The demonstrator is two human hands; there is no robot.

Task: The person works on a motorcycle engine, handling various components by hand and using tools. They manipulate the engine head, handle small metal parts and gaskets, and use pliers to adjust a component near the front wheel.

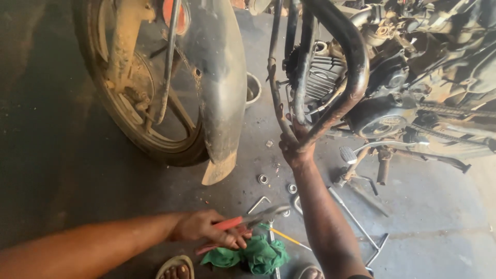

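My left hand [209, 229] is low near the floor, closed around the red handles of a pair of pliers [254, 219] whose grey jaws point right. My right hand [295, 147] reaches up and grips the black crash-guard tube [345, 62] of a motorcycle where two tubes meet. The engine [380, 101] sits just right of that hand. The front wheel [137, 88] and its black mudguard [219, 77] stand at the upper left.
A green rag [258, 254] lies on the concrete floor under the pliers. Nuts [263, 179], an L-shaped key [258, 204], a long wrench [356, 222] and a yellow-handled tool [289, 238] are scattered nearby. A metal bowl [252, 89] sits behind the mudguard. Sandalled toes [176, 268] show at the bottom.
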